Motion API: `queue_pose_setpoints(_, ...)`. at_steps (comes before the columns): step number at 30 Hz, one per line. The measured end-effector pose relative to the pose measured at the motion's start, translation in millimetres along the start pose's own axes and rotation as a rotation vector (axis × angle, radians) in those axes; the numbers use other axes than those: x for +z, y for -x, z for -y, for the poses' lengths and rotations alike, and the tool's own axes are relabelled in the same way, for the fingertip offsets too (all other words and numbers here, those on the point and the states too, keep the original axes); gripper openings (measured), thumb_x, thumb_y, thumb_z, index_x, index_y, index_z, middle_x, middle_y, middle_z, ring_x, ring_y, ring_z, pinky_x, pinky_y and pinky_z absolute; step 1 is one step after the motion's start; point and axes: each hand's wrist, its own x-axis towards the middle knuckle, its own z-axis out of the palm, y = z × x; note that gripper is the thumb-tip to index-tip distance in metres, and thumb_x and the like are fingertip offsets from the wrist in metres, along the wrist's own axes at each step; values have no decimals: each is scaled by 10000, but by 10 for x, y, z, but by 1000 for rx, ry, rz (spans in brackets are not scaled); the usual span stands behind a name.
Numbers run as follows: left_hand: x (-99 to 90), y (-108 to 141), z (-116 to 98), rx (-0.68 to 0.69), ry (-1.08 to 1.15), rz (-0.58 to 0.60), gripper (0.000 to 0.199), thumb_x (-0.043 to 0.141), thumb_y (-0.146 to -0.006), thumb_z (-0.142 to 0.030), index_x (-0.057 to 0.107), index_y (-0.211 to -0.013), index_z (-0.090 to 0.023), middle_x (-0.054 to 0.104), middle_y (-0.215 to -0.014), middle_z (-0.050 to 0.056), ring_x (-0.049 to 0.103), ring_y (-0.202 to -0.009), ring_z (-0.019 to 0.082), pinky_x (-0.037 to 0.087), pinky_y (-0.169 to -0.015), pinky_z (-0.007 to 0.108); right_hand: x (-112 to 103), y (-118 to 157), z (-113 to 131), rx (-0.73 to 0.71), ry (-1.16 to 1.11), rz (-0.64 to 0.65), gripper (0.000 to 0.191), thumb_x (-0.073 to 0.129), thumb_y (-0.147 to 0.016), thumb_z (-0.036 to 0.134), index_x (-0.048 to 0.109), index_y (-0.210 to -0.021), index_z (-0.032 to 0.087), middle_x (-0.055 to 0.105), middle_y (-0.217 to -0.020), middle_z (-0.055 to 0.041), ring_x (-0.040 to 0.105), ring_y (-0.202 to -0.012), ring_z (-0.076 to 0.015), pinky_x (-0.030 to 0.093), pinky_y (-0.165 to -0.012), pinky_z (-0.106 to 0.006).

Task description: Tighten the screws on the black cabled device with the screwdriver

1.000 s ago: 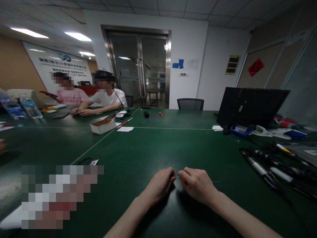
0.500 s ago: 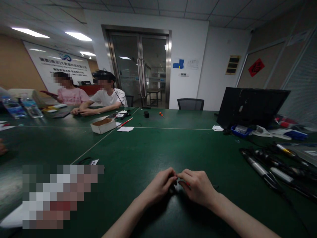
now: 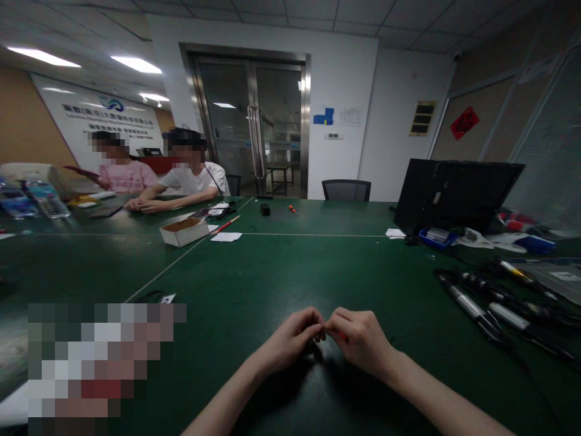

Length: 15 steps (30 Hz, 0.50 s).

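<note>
Above the green table (image 3: 272, 278), near its front edge, my two hands meet at the fingertips. My left hand (image 3: 299, 333) is closed, its thumb and fingers pinched together around something too small to make out. Pressed up against it, my right hand (image 3: 361, 339) is also closed, with a bit of red or orange (image 3: 342, 335) showing between its fingers. What that red thing is stays mostly hidden by the fingers. A dark shadow lies on the table under both hands.
Black and silver tools with cables (image 3: 472, 306) lie at the right, before a black monitor (image 3: 456, 197). A white open box (image 3: 184, 231), paper (image 3: 227, 237), a small black block (image 3: 265, 209) and an orange screwdriver (image 3: 293, 209) are farther back. Two people (image 3: 193, 181) sit at the far left.
The view has turned slightly to the right. My right thumb and fingers have drawn closer together, and the dark tip showing beyond my right wrist is now less visible.
</note>
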Motion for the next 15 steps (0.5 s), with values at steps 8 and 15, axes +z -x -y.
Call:
queue_pose_setpoints(8,-10,28,-6,-31,184,25,463,680,-836,-619,559,-853,-172,532,-760,-22,518,-722,132,419,-691,254,-61,-9,7,-36,-79,-76,192,531,-983,201,698,-887,194,732,-802,-8,676,-656,-104,419,-589,-202)
queue_pose_setpoints(15,4,46,-63,-84,234,26,497,716,-804,-640,558,-855,-172,530,-764,-17,527,-722,136,411,-692,268,-134,-23,27,-104,-83,-61,192,500,-966,121,675,-958,199,726,-850,-11,673,-676,-106,435,-586,-199)
